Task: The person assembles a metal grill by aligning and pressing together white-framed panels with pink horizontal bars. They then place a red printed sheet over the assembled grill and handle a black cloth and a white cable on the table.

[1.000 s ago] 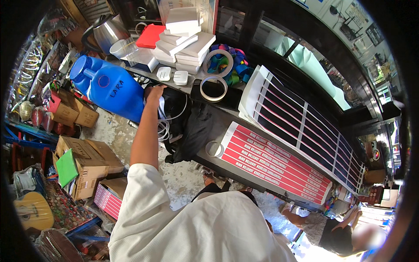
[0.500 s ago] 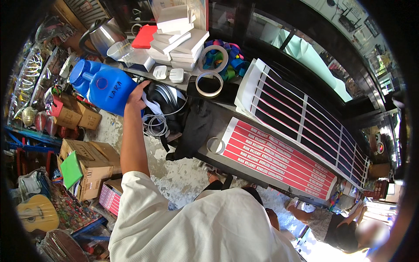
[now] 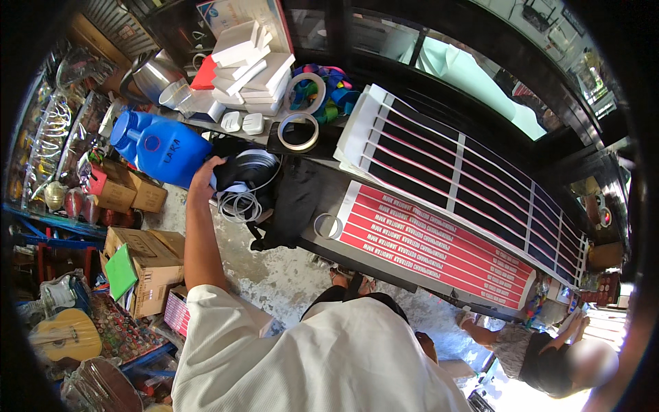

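My left hand (image 3: 204, 177) reaches out at the lower right corner of a blue plastic jug (image 3: 168, 147) with a screw cap and dark handwriting on its side. Its fingers look curled in, and I cannot make out what is between them. Right beside it lie a black bag-like thing (image 3: 240, 168) and a coil of grey cable (image 3: 240, 204). Only a small part of my right hand (image 3: 427, 345) shows low beside my white shirt, its fingers mostly hidden.
White boxes (image 3: 257, 72) are stacked behind a tape roll (image 3: 298, 132). Striped black sheets (image 3: 439, 154) and red printed strips (image 3: 432, 244) cover the long table. Cardboard boxes (image 3: 147, 264) and a small guitar (image 3: 65, 335) stand at left. Another person (image 3: 542, 357) is at lower right.
My left hand has moved down and slightly left along the jug's edge, its fingers drawn in. The view has shifted, so the table things appear further left.
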### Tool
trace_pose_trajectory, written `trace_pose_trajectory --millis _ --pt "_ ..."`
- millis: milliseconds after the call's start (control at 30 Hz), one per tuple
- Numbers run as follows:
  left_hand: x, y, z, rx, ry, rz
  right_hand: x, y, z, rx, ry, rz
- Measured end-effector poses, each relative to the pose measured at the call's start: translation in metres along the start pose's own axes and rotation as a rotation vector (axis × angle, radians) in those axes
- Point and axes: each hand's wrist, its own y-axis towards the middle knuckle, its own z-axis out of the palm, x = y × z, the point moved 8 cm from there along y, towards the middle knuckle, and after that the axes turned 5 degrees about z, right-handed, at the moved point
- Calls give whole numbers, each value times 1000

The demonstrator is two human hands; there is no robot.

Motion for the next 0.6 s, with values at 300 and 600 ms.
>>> trace_pose_trajectory --millis 300,600 --pt "-27 -29 12 -234 576 330 -82 23 -19 44 97 -5" --pt "-69 -38 32 -304 399 318 -31 29 -14 -165 -59 -229"
